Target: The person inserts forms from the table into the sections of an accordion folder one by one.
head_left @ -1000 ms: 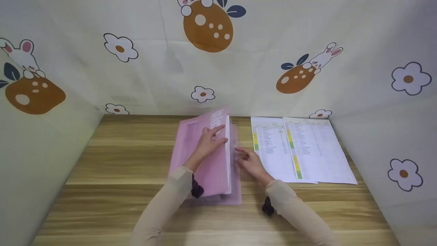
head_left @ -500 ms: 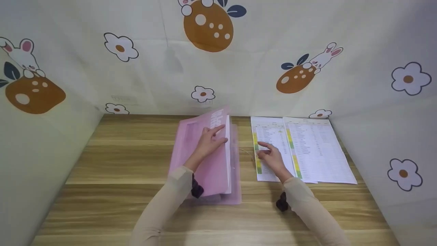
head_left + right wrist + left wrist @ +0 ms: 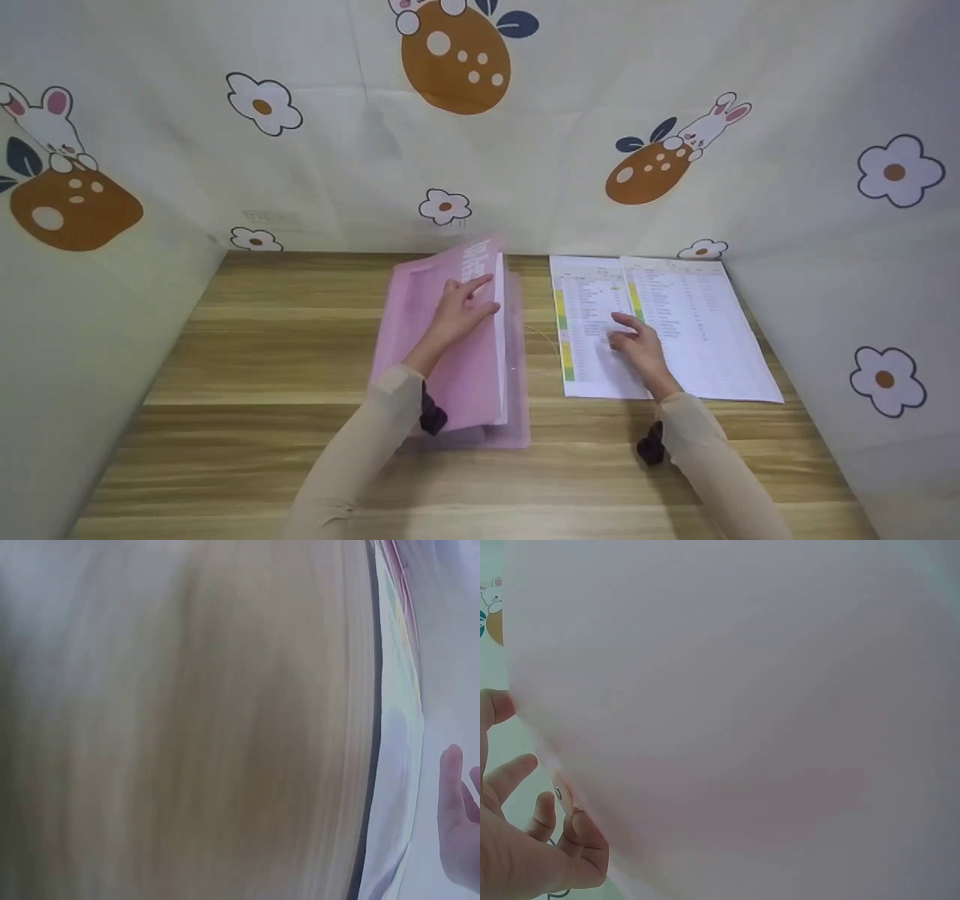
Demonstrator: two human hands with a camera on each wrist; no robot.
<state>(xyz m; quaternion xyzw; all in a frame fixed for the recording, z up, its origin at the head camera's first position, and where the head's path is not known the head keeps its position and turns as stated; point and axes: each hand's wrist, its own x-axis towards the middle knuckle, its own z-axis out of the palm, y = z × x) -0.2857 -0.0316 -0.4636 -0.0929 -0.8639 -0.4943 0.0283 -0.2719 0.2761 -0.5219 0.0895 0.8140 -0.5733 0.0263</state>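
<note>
Pink folder (image 3: 469,375) w/ white ltrs (image 3: 475,259), ajar, gripped by L hand (image 3: 454,315); R hand (image 3: 639,349) half-open, empty.

The right hand (image 3: 639,351) is shifted from the folder (image 3: 469,375) to over the sheets (image 3: 720,330); the left coloured strip (image 3: 566,354) is uncovered, the right strip (image 3: 635,300) partly hidden.

Noted wood-grained tabletop (image 3: 187,727), heavily blurred, across most of the right wrist view. Recorded dark band (image 3: 378,675) along its right side, top to bottom. Found white paper (image 3: 397,720) just beyond, marked yellow and green in upper part. Observed right hand (image 3: 459,832) at far right, partly cut off, one finger upright before pale backdrop (image 3: 450,652).
</note>
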